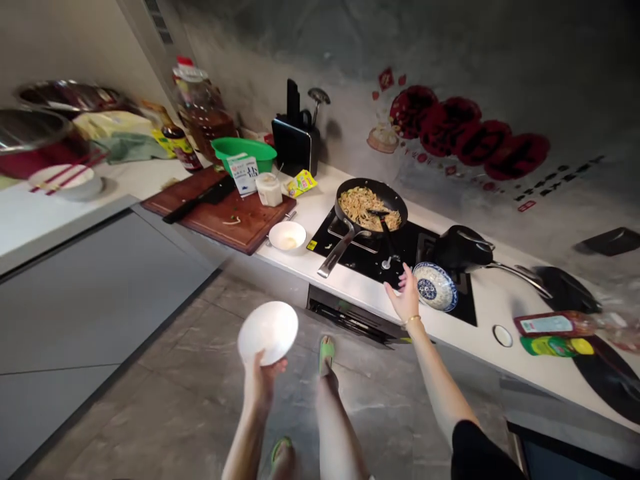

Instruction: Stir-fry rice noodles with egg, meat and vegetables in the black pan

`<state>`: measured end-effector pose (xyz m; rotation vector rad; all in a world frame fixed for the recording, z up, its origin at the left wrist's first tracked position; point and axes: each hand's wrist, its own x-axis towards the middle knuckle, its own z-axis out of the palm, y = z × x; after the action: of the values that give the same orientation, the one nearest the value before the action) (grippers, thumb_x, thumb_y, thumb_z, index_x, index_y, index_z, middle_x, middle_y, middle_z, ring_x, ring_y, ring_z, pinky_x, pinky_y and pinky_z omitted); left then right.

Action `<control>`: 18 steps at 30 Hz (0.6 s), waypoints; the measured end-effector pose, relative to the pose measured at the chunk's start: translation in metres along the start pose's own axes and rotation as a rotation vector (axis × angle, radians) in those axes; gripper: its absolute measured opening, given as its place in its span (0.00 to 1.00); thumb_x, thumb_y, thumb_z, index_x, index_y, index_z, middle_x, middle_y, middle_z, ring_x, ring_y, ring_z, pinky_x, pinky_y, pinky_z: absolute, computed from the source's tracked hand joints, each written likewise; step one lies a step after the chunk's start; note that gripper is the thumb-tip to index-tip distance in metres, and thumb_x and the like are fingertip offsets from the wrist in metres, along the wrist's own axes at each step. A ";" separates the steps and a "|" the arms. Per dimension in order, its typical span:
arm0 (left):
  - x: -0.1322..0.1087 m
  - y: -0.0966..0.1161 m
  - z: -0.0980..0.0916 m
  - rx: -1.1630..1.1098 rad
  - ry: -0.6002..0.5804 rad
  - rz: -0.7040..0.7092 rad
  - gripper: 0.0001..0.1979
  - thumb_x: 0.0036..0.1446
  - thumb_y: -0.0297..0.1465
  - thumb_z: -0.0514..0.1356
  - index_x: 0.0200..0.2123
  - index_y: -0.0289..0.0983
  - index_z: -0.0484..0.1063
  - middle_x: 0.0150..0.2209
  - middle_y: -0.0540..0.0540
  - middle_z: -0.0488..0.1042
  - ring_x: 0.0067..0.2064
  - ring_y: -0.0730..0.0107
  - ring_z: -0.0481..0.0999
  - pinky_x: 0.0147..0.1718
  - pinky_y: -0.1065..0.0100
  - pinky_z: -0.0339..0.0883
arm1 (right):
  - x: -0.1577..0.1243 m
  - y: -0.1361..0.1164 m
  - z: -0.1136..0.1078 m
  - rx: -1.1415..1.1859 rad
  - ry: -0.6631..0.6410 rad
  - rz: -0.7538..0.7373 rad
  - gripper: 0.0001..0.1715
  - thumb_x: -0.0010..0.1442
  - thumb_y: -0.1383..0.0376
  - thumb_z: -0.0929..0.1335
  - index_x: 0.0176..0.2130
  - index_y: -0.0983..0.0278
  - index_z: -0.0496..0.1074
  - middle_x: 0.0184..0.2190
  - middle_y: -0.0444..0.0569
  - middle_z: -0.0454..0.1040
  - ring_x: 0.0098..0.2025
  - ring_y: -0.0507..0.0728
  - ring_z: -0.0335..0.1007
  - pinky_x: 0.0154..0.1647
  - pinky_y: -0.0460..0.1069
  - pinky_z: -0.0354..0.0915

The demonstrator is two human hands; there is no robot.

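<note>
My left hand (265, 373) holds a white bowl (273, 330) over the floor, thumb on its rim and fingers beneath. My right hand (405, 297) is over the counter's front edge with fingers apart and nothing in it. Just beyond those fingers lies the black handle of a spatula (386, 233), whose head rests in the noodles (365, 205) in a frying pan (404, 208) on the black hob (360, 263). Close to the right of that hand sits a blue-and-white patterned dish (435, 287).
A small white bowl (287, 237) stands left of the hob, beside a wooden cutting board (240, 230) with a knife (193, 200). A lidded black pot (463, 248) is at the hob's right. Bottles (555, 325) lie at the far right. A green basin (260, 155) stands behind the board.
</note>
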<state>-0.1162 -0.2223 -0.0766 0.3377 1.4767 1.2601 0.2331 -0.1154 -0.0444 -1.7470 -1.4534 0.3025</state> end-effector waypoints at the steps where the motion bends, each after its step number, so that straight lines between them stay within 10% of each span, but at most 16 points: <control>1: 0.005 0.027 0.007 -0.088 0.041 0.045 0.24 0.48 0.38 0.54 0.50 0.38 0.65 0.35 0.45 0.73 0.23 0.71 0.70 0.19 0.69 0.67 | 0.028 -0.016 -0.005 -0.112 -0.013 -0.109 0.45 0.51 0.56 0.69 0.63 0.61 0.53 0.44 0.54 0.66 0.43 0.59 0.64 0.47 0.56 0.65; 8: 0.051 0.168 0.100 -0.213 0.036 0.393 0.26 0.53 0.46 0.50 0.54 0.42 0.63 0.52 0.41 0.67 0.45 0.57 0.71 0.22 0.70 0.70 | 0.189 -0.063 -0.029 -0.462 -0.450 -0.554 0.16 0.58 0.60 0.65 0.44 0.59 0.76 0.32 0.51 0.73 0.35 0.56 0.68 0.39 0.49 0.64; 14: 0.083 0.205 0.175 -0.200 -0.008 0.520 0.28 0.55 0.49 0.49 0.55 0.40 0.60 0.54 0.37 0.65 0.46 0.58 0.72 0.24 0.72 0.70 | 0.304 -0.070 -0.089 -0.224 -0.503 -0.578 0.15 0.57 0.60 0.65 0.42 0.60 0.76 0.41 0.50 0.77 0.40 0.56 0.74 0.46 0.50 0.65; 18: 0.098 0.212 0.201 -0.170 0.007 0.535 0.27 0.55 0.48 0.51 0.55 0.41 0.59 0.54 0.37 0.64 0.44 0.60 0.73 0.24 0.72 0.70 | 0.343 -0.057 -0.097 -0.128 -0.378 -0.325 0.14 0.53 0.59 0.67 0.36 0.63 0.78 0.31 0.49 0.79 0.33 0.56 0.75 0.39 0.49 0.69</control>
<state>-0.0683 0.0378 0.0813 0.6419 1.3143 1.7980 0.3599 0.1515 0.1634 -1.5732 -2.0385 0.3872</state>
